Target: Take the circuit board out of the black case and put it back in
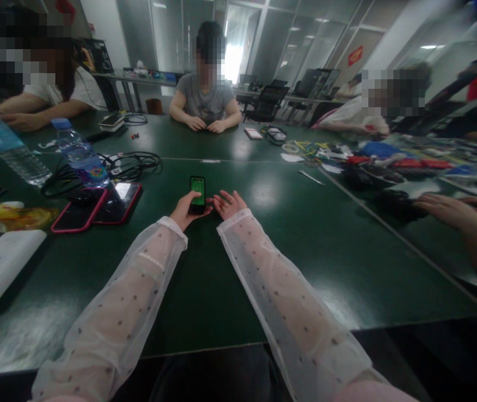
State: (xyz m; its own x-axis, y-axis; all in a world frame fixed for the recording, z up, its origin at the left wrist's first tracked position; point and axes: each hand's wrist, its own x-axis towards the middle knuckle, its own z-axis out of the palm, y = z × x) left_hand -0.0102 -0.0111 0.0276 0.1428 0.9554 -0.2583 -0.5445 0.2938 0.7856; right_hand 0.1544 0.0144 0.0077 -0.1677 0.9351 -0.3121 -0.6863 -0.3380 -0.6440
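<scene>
My left hand (187, 210) holds a small black phone (198, 192) with a lit green screen, its thumb lying over the screen. The phone is tilted up above the dark green table (205, 273). Just right of it, my right hand (229, 205) is turned palm up with its fingers apart and nothing in it. Its fingertips are close to the left hand's fingers. Sheer white dotted sleeves cover both forearms.
Left are two bottles (80, 153), black cables (138, 162), two red-edged phones (80, 211) and a white power bank (6, 271). A metal tool (311, 177) and a pile of cables (389, 159) are at right. People sit across and on both sides; a person's hands reach in from the right.
</scene>
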